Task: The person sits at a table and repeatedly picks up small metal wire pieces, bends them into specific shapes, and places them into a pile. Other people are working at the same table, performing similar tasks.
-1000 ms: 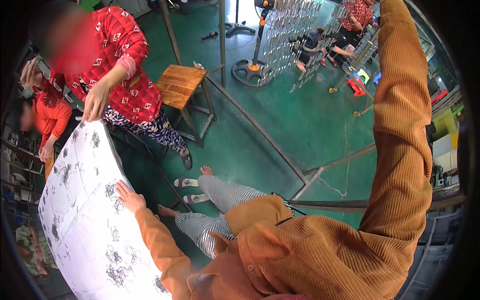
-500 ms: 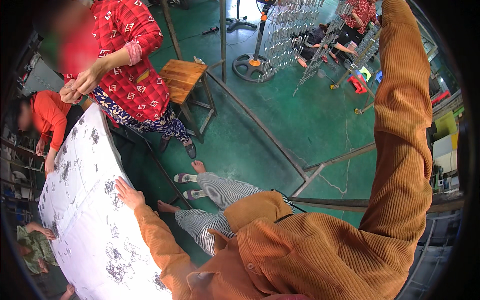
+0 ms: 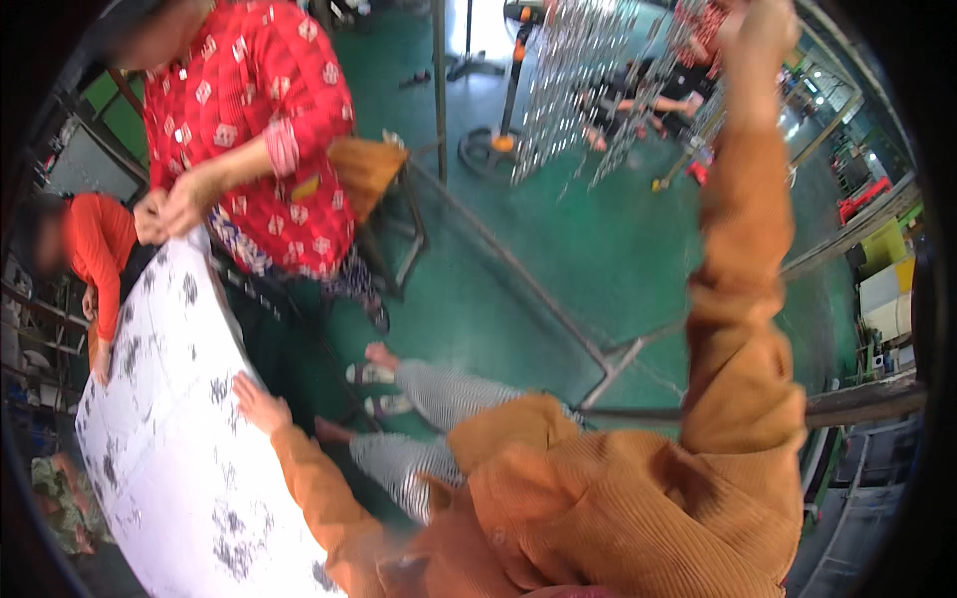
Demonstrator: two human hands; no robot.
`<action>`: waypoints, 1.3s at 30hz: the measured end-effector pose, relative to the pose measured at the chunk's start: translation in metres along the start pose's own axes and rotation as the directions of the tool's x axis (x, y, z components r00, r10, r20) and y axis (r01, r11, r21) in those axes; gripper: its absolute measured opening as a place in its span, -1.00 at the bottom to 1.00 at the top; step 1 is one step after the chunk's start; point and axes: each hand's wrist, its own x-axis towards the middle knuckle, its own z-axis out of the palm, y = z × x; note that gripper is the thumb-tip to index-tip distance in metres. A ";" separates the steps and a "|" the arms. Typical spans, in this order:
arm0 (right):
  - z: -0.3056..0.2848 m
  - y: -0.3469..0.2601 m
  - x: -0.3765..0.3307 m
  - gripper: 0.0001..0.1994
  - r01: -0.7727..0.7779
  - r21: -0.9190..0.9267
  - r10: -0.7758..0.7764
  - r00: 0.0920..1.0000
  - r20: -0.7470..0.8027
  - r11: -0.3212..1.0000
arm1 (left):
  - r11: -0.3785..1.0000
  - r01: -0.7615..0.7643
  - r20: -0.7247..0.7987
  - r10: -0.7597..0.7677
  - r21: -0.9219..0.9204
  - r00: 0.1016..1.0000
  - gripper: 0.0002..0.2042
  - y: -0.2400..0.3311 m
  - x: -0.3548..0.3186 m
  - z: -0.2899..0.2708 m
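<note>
My left hand [image 3: 261,404] lies on the edge of the white-covered table [image 3: 284,478], palm down with its fingers spread. Just beyond its fingertips is a small pile of thin dark wire-like pieces [image 3: 219,390]; more such piles are scattered over the white surface, blurred in this frame. My right arm is stretched far up, and my right hand [image 3: 763,38] is at the top edge of the view. Motion smears its fingers, so whether it holds anything is not visible. Strands of small shiny metal pieces [image 3: 568,90] hang to the left of it.
A co-worker in a red patterned jacket [image 3: 264,130] stands at the far table end, hands together. Others sit along the left side. A wooden stool [image 3: 367,174], a stand with a black round base [image 3: 486,151] and metal floor bars [image 3: 508,254] are ahead.
My right arm has swung to the left, bringing the hand into view at the top. The left hand stays on the table edge. The co-worker in red has leaned toward the table.
</note>
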 end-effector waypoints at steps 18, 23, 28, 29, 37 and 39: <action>0.053 -0.195 -0.237 0.04 -0.901 0.329 -0.439 0.426 0.791 -0.282 | 0.999 0.047 0.007 -0.047 0.026 0.999 0.00 0.028 -0.018 -0.023; 0.035 -0.215 -0.263 0.05 -0.793 0.373 -0.388 0.574 0.721 -0.481 | 0.998 0.043 0.000 -0.043 0.043 0.999 -0.02 0.037 -0.029 -0.009; 0.030 -0.226 -0.272 0.05 -0.685 0.429 -0.342 0.692 0.636 -0.589 | 0.998 0.063 0.000 -0.063 0.021 0.998 -0.03 0.036 -0.047 -0.006; 0.029 -0.226 -0.273 0.05 -0.707 0.424 -0.357 0.674 0.646 -0.567 | 0.997 0.073 0.009 -0.073 0.022 0.997 -0.03 0.037 -0.050 -0.008; 0.042 -0.225 -0.270 0.07 -0.904 0.055 -0.550 0.305 0.777 -0.424 | 0.963 -0.073 -0.153 0.033 -0.260 0.988 0.01 0.039 -0.044 0.048; 0.038 -0.251 -0.273 0.07 -0.861 0.022 -0.356 0.233 0.905 -0.509 | 0.960 -0.038 -0.146 -0.003 -0.279 0.989 0.02 0.061 -0.049 0.043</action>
